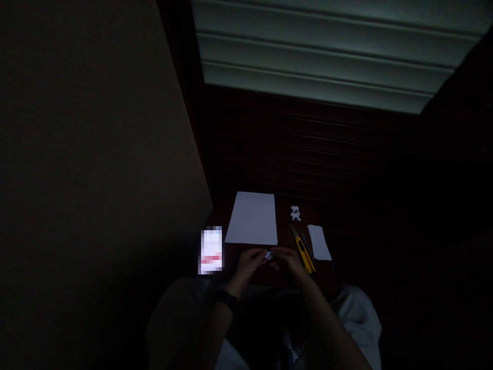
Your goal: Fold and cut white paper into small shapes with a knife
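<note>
Between my fingertips is a small piece of white paper [268, 255], pinched from both sides low over the dark table. My left hand [251, 260], with a dark band on its wrist, closes on the paper's left side. From the right, my right hand [288, 258] grips the same piece. Just beyond the hands lies a stack of white paper sheets [252, 218]. A yellow utility knife [303, 254] rests to the right of my right hand. The dim light hides the finer shape of the held piece.
A lit, blurred-out screen [211, 251] is at the left. Torn paper scraps [295, 213] lie at the back right. Beside the knife are a dark slim tool [307, 245] and narrow white paper slips [319, 242]. A wall [115, 128] bounds the left side.
</note>
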`<act>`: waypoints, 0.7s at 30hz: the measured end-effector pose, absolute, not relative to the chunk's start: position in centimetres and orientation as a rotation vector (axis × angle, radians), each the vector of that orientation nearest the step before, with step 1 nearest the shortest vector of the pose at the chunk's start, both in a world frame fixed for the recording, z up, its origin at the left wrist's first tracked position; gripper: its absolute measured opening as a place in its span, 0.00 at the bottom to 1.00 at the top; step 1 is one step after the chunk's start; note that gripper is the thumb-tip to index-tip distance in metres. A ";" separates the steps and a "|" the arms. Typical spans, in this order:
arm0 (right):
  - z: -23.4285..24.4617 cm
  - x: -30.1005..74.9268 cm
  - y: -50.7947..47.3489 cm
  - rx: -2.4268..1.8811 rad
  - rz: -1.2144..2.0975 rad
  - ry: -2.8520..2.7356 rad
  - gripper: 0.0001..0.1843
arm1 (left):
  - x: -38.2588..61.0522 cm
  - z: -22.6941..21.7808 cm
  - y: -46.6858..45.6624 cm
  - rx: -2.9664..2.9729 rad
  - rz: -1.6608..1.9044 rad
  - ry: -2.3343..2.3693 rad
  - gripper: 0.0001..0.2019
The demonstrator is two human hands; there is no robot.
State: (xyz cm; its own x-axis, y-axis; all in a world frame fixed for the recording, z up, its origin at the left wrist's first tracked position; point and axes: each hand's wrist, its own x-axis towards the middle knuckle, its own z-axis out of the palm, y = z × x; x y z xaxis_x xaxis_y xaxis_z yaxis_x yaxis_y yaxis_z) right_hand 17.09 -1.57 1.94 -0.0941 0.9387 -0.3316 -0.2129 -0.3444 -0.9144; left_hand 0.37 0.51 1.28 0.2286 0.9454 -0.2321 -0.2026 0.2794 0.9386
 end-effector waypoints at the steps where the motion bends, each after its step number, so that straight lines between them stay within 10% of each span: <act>1: 2.0 17.1 -1.6 -1.249 1.601 -0.891 0.18 | 0.4 1.3 0.5 0.943 0.981 1.008 0.19; 21: 1.4 16.5 -1.8 -1.265 1.501 -0.915 0.20 | -0.2 1.0 0.2 1.089 0.949 1.023 0.19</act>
